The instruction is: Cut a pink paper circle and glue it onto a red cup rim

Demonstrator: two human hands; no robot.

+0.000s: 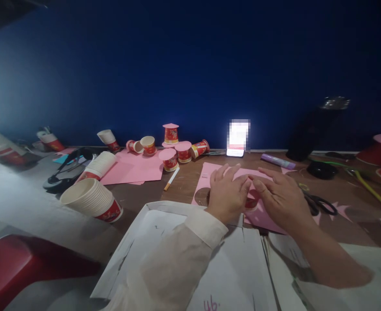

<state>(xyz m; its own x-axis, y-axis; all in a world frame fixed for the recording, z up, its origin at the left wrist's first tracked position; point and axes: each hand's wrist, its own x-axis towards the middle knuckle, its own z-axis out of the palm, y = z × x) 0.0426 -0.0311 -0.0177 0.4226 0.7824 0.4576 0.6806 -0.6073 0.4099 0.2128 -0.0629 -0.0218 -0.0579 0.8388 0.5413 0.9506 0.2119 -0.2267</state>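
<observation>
A red paper cup (251, 204) stands between my hands, mostly hidden, with a piece of pink paper (251, 193) over its top. My left hand (228, 190) is open, fingers stretched out at the left side of this cup. From the right, my right hand (279, 196) is also open, its thumb and fingers spread beside the pink paper. Whether the fingertips press on the paper or hover over it, I cannot tell. Under both hands lies a pink sheet (269, 219) with a round hole cut at its left.
Several red cups with pink discs (183, 151) stand behind, beside a cigarette (171, 179). Stacked paper cups (91, 201) lie at left. Black-handled scissors (322, 204) and a purple tube (278, 161) are at right. A lit phone (238, 136) stands at the back. A white box (177, 207) lies in front.
</observation>
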